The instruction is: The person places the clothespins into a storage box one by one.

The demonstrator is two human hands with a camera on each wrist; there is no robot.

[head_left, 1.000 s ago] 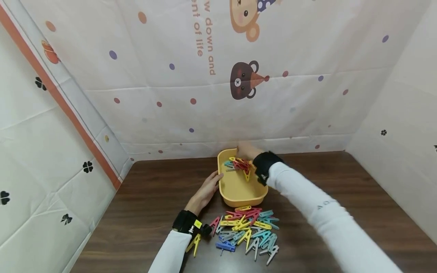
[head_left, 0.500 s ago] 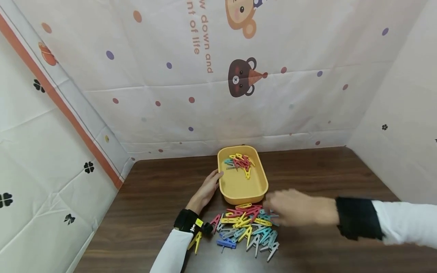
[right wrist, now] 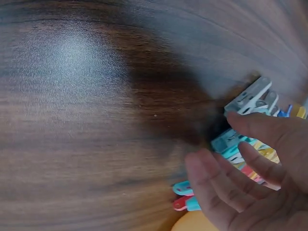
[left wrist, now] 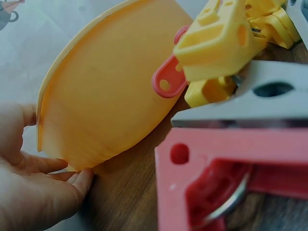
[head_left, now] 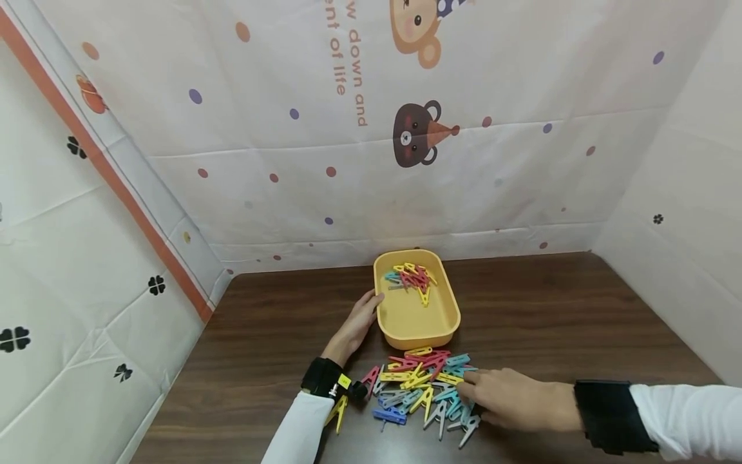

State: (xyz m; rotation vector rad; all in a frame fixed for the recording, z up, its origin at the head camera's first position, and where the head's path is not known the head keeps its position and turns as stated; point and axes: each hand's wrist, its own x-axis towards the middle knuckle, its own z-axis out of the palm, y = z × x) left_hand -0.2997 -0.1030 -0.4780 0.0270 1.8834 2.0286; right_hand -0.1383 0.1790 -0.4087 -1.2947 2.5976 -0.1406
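Head view gives me the whole table (head_left: 580, 322): my left hand (head_left: 355, 325) lies flat, fingers straight, against the 9 o'clock side of the yellow tray (head_left: 443, 319), steadying its wall. A small cluster of clothespins (head_left: 411, 277) sits in the tray's far end, toward 12 o'clock. My right hand (head_left: 510, 399) comes in from 3 o'clock and rests on the loose pile of pegs (head_left: 417, 386) spread on the wood at the tray's 6 o'clock edge. Its fingers are loosely spread over the teal and grey ones, touching them; I cannot tell whether any peg is pinched. One yellow peg (head_left: 337, 412) lies beside my left sleeve.
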